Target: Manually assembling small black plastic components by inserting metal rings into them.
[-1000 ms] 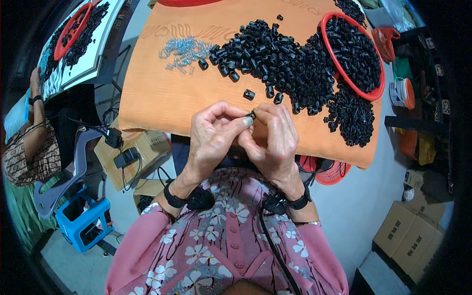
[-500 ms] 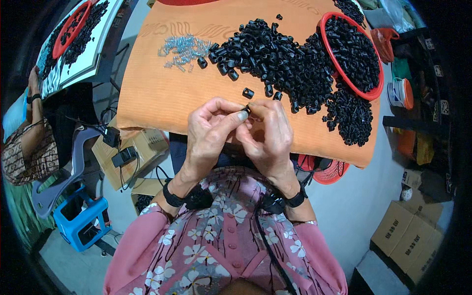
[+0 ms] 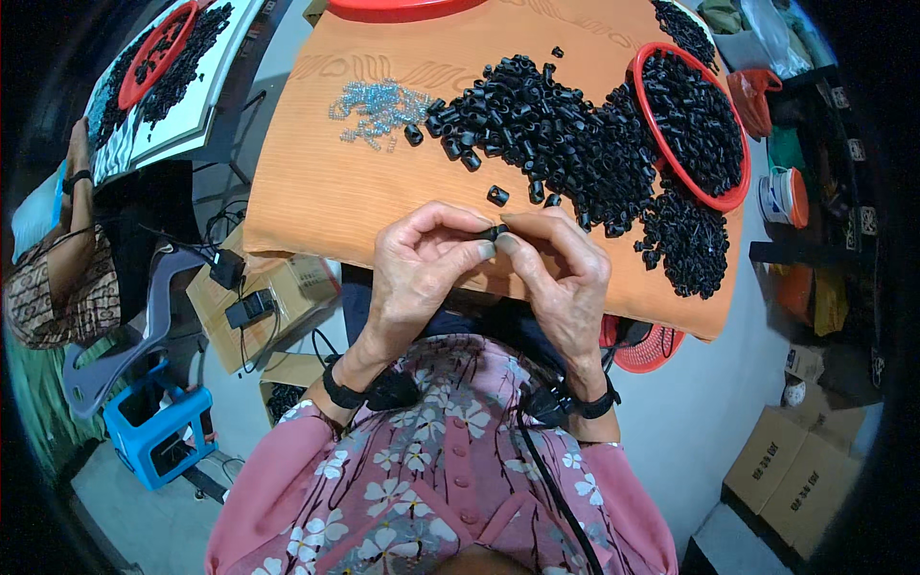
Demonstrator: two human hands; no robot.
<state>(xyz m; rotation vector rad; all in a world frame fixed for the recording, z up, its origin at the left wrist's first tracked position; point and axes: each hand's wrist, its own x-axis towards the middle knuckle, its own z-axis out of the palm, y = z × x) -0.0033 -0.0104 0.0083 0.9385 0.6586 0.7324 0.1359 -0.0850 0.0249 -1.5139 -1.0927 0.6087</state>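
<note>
Basically both hands meet at the near edge of the counter [image 3: 316, 206], pinching one small black cap [image 3: 494, 232] between them. Left hand [image 3: 422, 264] thumb + forefinger clenched on the cap; right hand [image 3: 556, 268] fingertips clamped on its other end. Can't tell if anything is being pushed into it, too small.

Risks, my read:
- cap sits right over the near edge w/ no surface under it; a slip of either pinch likely drops it into the lap or onto the floor.
- part is tiny and mostly hidden by fingertips, so misalignment would be easy to miss.
- black pile [image 3: 556, 134] spreads mid-counter toward the right edge by the red basket [image 3: 692, 120]; loose caps near the near-right corner could roll off if the orange cover gets nudged by a wrist.
- clear bits [image 3: 379, 103] lie well apart toward the far-left, so a reach means letting go w/ one hand.

Vs 0.5 s ago: hands in about the same spot at the near edge, same pinch, fingertips a bit tighter together. Vs 1.0 s ago: same. Pile, basket, clear bits unchanged.
</note>
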